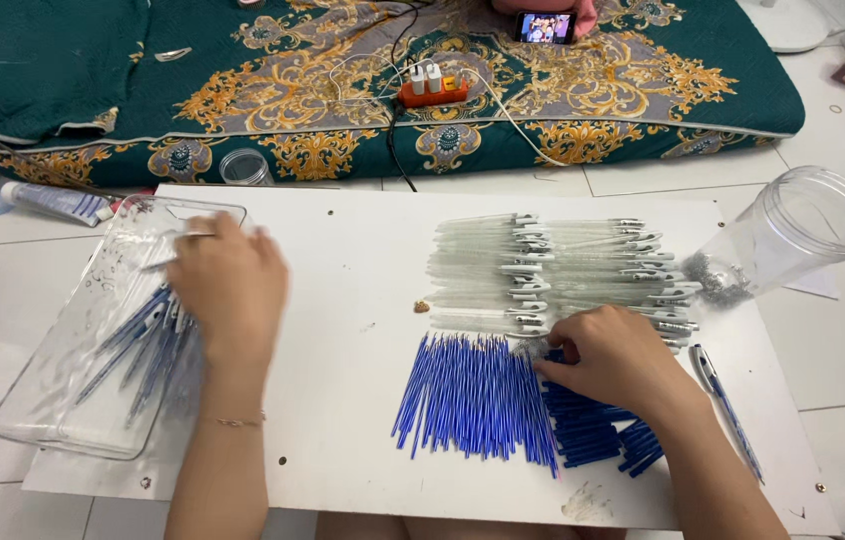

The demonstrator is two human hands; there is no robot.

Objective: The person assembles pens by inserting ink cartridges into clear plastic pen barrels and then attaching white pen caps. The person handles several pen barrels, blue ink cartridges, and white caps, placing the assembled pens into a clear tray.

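My left hand [228,285] reaches into a clear plastic tray [53,370] at the left, fingers down among several finished blue pens [138,350]; whether it grips one is hidden. My right hand [618,360] rests on a row of blue ink refills [473,395] in the middle of a white board [343,290], fingertips pinching at the refills' upper ends. Just beyond lie rows of clear pen barrels with clips [553,270]. Blue pen caps [593,435] lie heaped under my right wrist. One assembled pen [723,400] lies to the right.
A clear plastic jar [793,235] lies on its side at the right with small springs spilling out. A green patterned mattress [343,90] lies behind, with an orange power strip [433,90], cables and a phone [546,26]. A tube [53,200] lies left.
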